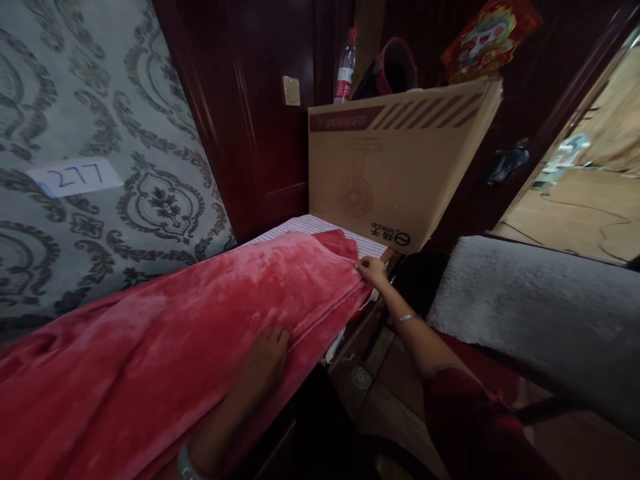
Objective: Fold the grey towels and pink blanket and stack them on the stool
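Lying spread across the bed (320,225), red blanket (200,320); standing behind, cardboard box (395,160); pressing flat on the blanket's near edge, left hand (265,360), grip spread; pinching its far corner, right hand (373,270).

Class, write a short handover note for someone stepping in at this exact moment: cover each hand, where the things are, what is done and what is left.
Left hand: flat on the red plush blanket, near its front edge.
Right hand: pinching the blanket's far corner.
Blanket lies spread along the striped mattress; a brown cardboard fan box stands at the far end.
Done: blanket laid out lengthwise.
Left: wrinkles remain; front edge hangs uneven.
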{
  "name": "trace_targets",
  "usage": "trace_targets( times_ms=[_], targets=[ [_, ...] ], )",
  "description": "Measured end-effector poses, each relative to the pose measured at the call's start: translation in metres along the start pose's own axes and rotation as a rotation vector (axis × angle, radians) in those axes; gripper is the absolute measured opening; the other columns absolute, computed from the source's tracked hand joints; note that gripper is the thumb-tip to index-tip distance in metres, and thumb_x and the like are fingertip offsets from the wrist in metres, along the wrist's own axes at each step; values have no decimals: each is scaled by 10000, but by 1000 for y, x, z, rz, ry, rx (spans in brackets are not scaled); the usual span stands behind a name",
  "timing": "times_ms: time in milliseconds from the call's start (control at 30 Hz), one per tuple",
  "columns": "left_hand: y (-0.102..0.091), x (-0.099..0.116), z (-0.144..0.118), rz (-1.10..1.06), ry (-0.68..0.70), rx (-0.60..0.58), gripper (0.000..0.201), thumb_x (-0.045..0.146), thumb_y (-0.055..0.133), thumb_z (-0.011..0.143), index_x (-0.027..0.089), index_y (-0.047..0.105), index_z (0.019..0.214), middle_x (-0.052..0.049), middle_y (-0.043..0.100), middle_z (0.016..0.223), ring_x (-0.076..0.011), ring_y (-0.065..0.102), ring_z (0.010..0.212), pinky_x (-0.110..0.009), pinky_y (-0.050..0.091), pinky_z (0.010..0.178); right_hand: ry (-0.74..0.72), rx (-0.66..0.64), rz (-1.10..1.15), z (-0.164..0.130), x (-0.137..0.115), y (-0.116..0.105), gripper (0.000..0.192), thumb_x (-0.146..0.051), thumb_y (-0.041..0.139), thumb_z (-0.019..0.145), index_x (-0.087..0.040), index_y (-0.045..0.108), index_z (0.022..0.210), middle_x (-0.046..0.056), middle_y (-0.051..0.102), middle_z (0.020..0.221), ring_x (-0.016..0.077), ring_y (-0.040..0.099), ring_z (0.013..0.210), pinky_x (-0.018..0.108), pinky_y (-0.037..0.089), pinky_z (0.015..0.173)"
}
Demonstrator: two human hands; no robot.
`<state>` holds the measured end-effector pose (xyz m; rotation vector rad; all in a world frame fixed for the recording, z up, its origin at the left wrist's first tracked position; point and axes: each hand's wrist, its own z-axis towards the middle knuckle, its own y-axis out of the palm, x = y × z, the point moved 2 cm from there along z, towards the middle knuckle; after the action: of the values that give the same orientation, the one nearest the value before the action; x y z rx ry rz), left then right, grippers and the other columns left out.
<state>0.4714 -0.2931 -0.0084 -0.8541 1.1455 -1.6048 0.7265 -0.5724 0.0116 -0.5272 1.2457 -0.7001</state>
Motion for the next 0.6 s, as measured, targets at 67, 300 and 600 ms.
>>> trace_targets(
  times_ms=[67, 300, 600],
  targets=[
    [3, -1, -1, -3, -4, 30, 332, 33, 417, 893, 174, 653, 1080, -97, 701, 983, -255, 658, 922, -385, 498, 846, 13, -15, -4, -3, 5, 1, 128, -278, 620, 781, -194, 659, 693, 15, 674, 674, 165, 589, 660, 244, 386, 593],
    [-4, 0, 0, 15, -36, 30, 280, 71, 400, 929, 175, 656, 978, -98, 696, 961, -243, 658, 877, -372, 507, 808, 58, -59, -19, -1, 11, 0, 137, -314, 661, 789, -205, 674, 708, 27, 679, 682, 176, 613, 687, 242, 386, 588],
    [-14, 2, -4, 35, -102, -59, 228, 110, 443, 920, 170, 654, 985, -122, 675, 1027, -265, 637, 958, -389, 492, 844, 98, -117, 47, 4, 19, 1, 226, -381, 805, 667, -193, 683, 698, 17, 622, 606, 193, 620, 677, 256, 444, 606]
  ],
)
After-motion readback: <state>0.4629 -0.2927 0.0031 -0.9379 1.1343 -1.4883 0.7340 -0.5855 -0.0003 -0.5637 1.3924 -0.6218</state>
